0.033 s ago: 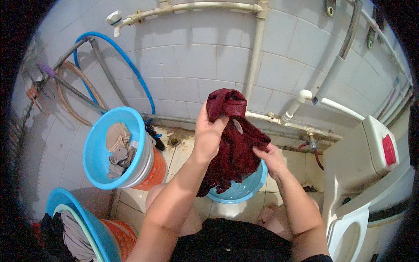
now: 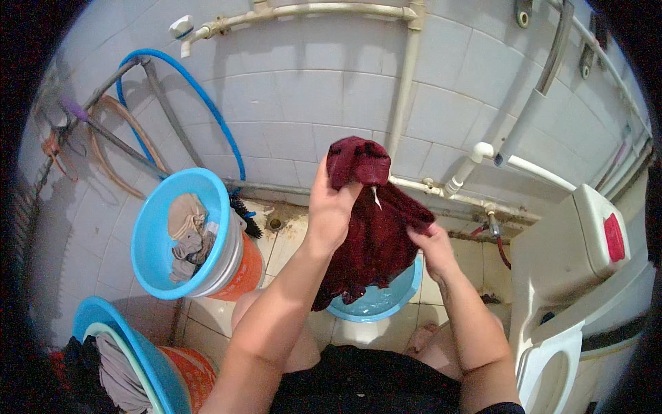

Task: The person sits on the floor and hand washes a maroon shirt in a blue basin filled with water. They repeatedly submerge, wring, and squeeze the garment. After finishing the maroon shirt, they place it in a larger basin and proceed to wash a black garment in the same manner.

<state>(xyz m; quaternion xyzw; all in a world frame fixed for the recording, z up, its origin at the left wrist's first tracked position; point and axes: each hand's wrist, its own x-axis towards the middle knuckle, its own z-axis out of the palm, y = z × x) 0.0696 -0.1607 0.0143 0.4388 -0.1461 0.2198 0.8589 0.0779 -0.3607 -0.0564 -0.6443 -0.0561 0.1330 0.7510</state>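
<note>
A dark red garment [image 2: 376,241] hangs between my hands above a light blue basin [image 2: 379,303] with water in it. My left hand [image 2: 331,210] is closed on the garment's upper left part, thumb in front, and a bunched fold rises over the fingers. At the right edge of the cloth my right hand [image 2: 433,250] pinches a rolled border. A small white label [image 2: 376,199] sticks out near my left thumb. The garment's lower end hangs in front of the basin's left part and hides it; whether it touches the water I cannot tell.
To the left, a blue basin [image 2: 146,259] holding beige and grey clothes rests on a bucket [image 2: 245,272]. Nearer, another blue basin [image 2: 127,331] has dark and grey clothes. A white toilet [image 2: 552,262] stands right. Pipes [image 2: 403,103] and a tap [image 2: 182,31] line the tiled wall.
My right hand has shifted slightly to the right, drawing the garment's edge a little wider. The white label has turned and looks narrower. My left hand stays almost in place.
</note>
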